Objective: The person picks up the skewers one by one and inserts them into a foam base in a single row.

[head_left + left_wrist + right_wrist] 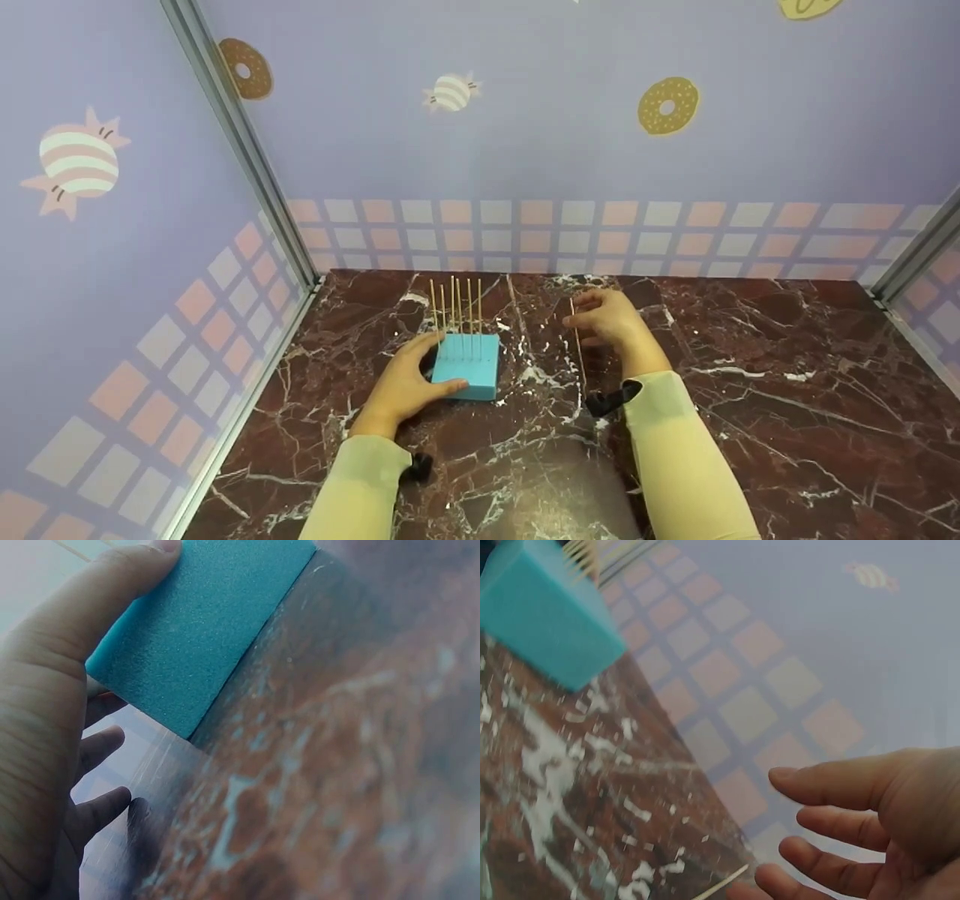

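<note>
A light-blue foam block (pixel 486 367) lies on the marble-patterned table, with several thin wooden sticks (pixel 453 307) standing upright in its top. My left hand (pixel 405 386) grips the block from its left side. The thumb (pixel 112 585) presses on its near side, and the index finger reaches round the far left corner. To the right, my right hand (pixel 611 322) hovers low over the table, its thumb and fingers apart. Beside those fingertips is a single thin stick (pixel 580 360), its tip (pixel 735 873) close to them in the right wrist view; no finger visibly pinches it.
Small white specks (pixel 529 330) and white veins mark the dark red table (pixel 750 435). A purple wall (pixel 525 150) with a band of pink and white squares stands behind, and another wall (pixel 187 315) rises at the left. Black straps (pixel 611 399) sit at the wrists.
</note>
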{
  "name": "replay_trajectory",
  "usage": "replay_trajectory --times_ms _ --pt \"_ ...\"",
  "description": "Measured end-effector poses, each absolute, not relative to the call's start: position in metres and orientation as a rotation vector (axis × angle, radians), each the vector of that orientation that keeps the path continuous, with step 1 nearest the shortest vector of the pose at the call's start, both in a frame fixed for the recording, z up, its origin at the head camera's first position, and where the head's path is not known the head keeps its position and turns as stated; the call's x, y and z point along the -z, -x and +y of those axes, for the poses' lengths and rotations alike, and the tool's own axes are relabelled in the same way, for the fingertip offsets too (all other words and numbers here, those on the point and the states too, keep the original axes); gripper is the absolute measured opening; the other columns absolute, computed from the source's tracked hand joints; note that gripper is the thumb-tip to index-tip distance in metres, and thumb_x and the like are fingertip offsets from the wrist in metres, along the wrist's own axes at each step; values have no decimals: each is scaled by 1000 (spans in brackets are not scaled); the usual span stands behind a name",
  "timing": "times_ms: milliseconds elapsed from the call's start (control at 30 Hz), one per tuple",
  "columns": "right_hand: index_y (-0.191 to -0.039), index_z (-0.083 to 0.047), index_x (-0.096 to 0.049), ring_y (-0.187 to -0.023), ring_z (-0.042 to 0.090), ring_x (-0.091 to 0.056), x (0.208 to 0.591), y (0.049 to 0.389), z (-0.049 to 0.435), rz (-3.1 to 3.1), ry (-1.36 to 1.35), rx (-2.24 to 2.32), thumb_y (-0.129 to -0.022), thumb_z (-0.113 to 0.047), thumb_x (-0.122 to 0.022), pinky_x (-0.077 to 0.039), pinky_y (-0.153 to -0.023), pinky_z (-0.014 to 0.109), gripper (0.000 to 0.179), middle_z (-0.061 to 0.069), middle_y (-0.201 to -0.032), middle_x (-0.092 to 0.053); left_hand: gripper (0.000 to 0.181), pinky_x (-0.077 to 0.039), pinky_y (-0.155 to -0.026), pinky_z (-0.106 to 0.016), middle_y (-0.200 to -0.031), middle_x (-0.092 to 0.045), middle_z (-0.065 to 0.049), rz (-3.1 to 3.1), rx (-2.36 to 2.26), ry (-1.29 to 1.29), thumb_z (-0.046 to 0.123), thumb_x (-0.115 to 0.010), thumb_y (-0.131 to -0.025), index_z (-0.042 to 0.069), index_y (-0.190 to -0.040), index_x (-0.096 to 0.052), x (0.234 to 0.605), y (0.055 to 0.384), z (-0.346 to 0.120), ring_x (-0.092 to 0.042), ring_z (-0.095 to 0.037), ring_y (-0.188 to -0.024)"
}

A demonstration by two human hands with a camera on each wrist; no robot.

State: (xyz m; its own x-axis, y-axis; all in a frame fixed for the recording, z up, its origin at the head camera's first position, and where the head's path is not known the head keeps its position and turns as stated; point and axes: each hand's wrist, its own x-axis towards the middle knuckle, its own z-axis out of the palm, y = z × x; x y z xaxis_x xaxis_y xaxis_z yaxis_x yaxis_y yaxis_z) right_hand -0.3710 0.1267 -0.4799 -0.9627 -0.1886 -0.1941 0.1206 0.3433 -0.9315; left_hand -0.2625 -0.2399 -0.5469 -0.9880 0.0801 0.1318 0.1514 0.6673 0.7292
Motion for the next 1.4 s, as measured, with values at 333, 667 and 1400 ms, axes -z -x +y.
replay_trajectory --times_ms 333,667,1400 --pt "-139 9 -68 -81 16 -72 497 379 131 2568 34 1404 -88 -3 -95 -67 -72 26 58 22 -122 -76 111 -31 -139 -71 -182 -44 -12 -2788 1230 194 64 -98 -81 16 -171 -52 547 263 -240 -37 -44 -171" --pt "-120 0 -78 -109 38 -75 536 409 136 2809 65 1122 -77 -16 -103 -65 -99 48 53 21 -118 -81 110 -33 -138 -72 -182 -44 -12 -2795 1227 186 65 -97 -82 17 -170 -53 545 261 -240 -37 -44 -171" --pt "-81 -14 -86 -90 40 -80 553 423 141 2983 55 828 -73 -11 -92 -68 -87 55 10 14 -95 -86 109 -32 -139 -70 -182 -45 -10 -2788 1221 176 64 -97 -82 17 -171 -52 549 262 -239 -38 -42 -171"
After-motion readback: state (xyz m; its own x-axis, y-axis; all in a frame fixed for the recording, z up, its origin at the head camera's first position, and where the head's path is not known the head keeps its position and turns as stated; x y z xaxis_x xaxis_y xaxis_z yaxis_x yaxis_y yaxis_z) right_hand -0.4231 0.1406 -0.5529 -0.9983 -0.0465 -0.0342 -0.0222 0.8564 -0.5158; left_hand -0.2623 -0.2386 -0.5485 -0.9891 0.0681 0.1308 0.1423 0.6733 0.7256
